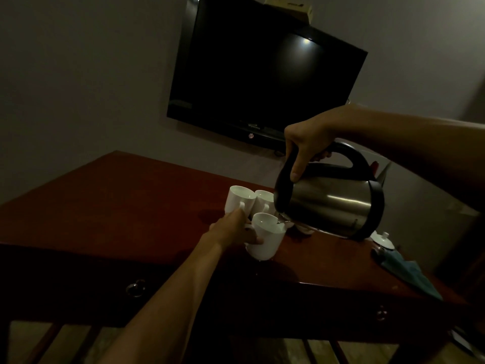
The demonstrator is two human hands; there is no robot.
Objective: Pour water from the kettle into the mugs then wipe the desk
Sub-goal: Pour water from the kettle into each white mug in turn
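The steel kettle (330, 203) with its black handle and base hangs tipped over the reddish-brown desk (110, 206), its spout down at the left, right over the rim of the nearest white mug (265, 236); a thin thread of water shows at the spout above that mug's mouth. The right hand (307, 145) grips the kettle's handle from above, fingers curled round it and the thumb lying down along the front of the handle. The left hand (236, 229) holds the nearest mug at its left side, fingers wrapped about where the handle would be, though the handle itself is hidden behind them; the mug tilts a little toward the kettle, and whether its base sits flat on the desk cannot be told in the dim light. Just behind this mug stand two more white mugs side by side and touching: a left rear mug (240, 199) and a right rear mug (263, 203), the latter partly hidden by the kettle. A small wet glint lies on the desk under the nearest mug. To the right, near the desk's edge, sits a small white lidded pot (383, 240), and beside it a blue cloth (409, 271) lies crumpled. On the wall behind hangs a dark television (262, 72). Round metal drawer pulls (135, 287) show on the desk's front.
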